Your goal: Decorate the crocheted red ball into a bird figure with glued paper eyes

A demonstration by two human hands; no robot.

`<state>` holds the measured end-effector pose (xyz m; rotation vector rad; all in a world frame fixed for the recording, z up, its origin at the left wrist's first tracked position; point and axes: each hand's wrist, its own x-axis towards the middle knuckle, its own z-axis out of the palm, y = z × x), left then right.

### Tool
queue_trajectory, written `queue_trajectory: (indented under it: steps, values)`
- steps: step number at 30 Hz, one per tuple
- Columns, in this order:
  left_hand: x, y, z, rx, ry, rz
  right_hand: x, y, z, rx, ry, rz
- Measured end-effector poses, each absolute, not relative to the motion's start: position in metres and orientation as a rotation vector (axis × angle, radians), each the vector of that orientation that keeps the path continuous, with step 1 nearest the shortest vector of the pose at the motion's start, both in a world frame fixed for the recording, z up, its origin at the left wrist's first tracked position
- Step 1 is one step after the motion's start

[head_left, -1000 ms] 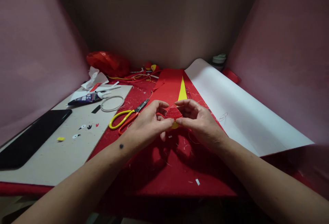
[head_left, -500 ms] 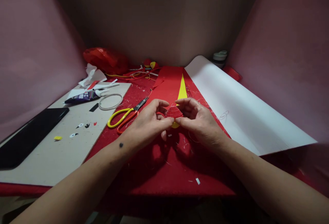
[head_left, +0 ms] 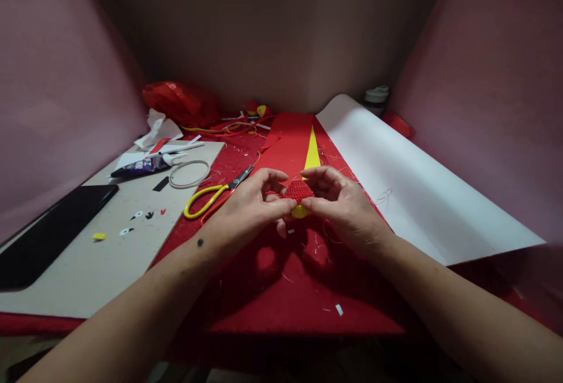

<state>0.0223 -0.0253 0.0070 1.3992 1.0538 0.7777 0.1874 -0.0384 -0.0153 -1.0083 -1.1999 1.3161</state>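
Note:
Between my two hands is a small red ridged cone with a yellow rounded part under it; it looks like coiled corrugated paper. My left hand pinches its left side, thumb at the lower edge. On the other side my right hand grips it with thumb and bent fingers. The piece is held above the red cloth. Scissors with one yellow and one orange handle lie beside my left wrist, which partly hides them. Behind the hands lie a red corrugated sheet and a yellow strip.
On the left, a grey board bears a black phone-like slab, a glue tube, a ring and small paper cutouts. A white sheet slopes at right. A red plastic bag sits at the back.
Both hands stay on the red and yellow piece. It has tipped slightly, showing more of the yellow part. My left wrist has shifted a little left, covering more of the orange scissor handle.

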Motion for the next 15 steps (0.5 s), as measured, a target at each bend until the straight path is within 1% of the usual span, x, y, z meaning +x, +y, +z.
queue_trajectory:
  steps: [6,15]
  values:
    - [0.0209,-0.0257,0.0097,1.406,1.092,0.765,0.1911,-0.0375,-0.0157,-0.955,-1.239,1.361]
    - [0.0202,-0.0258,0.0110,1.420,1.088,0.734,0.1915,-0.0366,-0.0190,-0.976,-1.258,1.320]
